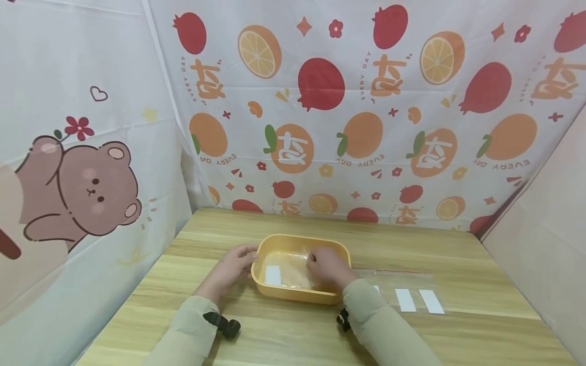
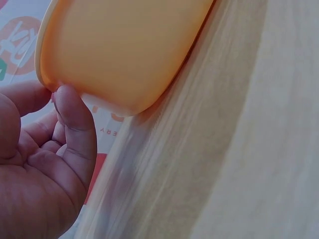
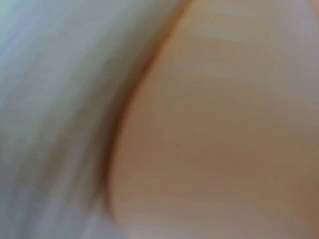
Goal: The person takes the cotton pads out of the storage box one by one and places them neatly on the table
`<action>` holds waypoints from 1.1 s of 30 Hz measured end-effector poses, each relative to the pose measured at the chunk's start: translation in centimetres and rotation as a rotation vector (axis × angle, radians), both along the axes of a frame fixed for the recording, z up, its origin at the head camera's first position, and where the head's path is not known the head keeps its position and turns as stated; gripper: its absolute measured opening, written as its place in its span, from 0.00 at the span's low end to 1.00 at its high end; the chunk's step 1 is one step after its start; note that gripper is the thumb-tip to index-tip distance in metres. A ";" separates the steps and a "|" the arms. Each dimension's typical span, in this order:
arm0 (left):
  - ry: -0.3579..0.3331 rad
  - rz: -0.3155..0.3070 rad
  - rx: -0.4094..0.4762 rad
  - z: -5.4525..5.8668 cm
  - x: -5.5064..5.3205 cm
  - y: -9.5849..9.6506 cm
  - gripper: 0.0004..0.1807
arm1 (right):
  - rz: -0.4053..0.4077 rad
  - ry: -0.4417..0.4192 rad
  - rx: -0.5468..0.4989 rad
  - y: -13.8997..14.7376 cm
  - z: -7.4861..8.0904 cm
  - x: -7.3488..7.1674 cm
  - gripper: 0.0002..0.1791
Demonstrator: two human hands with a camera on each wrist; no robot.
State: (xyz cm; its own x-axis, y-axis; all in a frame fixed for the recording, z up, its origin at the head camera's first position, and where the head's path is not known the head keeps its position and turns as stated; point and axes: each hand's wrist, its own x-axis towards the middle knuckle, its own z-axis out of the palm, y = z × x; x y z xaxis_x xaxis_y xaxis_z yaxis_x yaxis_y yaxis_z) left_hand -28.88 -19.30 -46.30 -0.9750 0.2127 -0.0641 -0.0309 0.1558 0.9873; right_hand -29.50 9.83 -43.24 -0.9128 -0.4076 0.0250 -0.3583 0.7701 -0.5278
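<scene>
A yellow plastic basin [image 1: 299, 293] sits on the wooden table, with clear plastic bags [image 1: 293, 269] inside and a white label [image 1: 273, 275] showing on the left. At the basin's left end, my left hand [image 1: 235, 264] pinches the rim between thumb and finger; the left wrist view has this hand [image 2: 55, 154] close beside the outer wall [image 2: 124, 55]. My right hand [image 1: 330, 265] reaches over the right side into the basin, its curled fingers pinching a clear bag's edge. The right wrist view is blurred and holds only the basin's outer wall [image 3: 214, 134].
Right of the basin, clear plastic bags with white labels [image 1: 405, 300] lie flat on the table [image 1: 284, 335], partly behind my right forearm. A fruit-print cloth [image 1: 320, 132] hangs along the back, and a bear-print cloth [image 1: 100, 183] borders the left side.
</scene>
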 end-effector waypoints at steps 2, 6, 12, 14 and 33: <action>0.003 0.000 0.001 0.0 -0.1 -0.1 0.24 | 0.004 0.004 -0.084 0.1 0.8 0.1 0.15; 0.008 -0.008 0.005 0.0 0.0 -0.1 0.25 | 0.014 -0.001 -0.239 0.6 2.7 0.4 0.12; 0.008 -0.014 0.001 0.0 0.1 0.0 0.24 | 0.031 -0.047 -0.399 2.5 5.5 1.3 0.16; 0.006 -0.011 0.004 0.0 0.1 0.1 0.24 | 0.054 -0.065 -0.444 3.4 6.6 1.6 0.17; 0.015 -0.024 0.011 -0.1 0.1 -0.1 0.24 | 0.286 -0.309 -0.165 10.6 8.6 3.6 0.17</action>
State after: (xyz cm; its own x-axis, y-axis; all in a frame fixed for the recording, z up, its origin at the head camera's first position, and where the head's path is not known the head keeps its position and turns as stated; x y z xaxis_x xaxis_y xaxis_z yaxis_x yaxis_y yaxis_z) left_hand -28.74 -19.38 -46.43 -0.9705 0.2364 -0.0470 -0.0125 0.1456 0.9893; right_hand -25.95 20.41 -34.68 -0.7388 -0.6582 -0.1448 -0.3512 0.5594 -0.7508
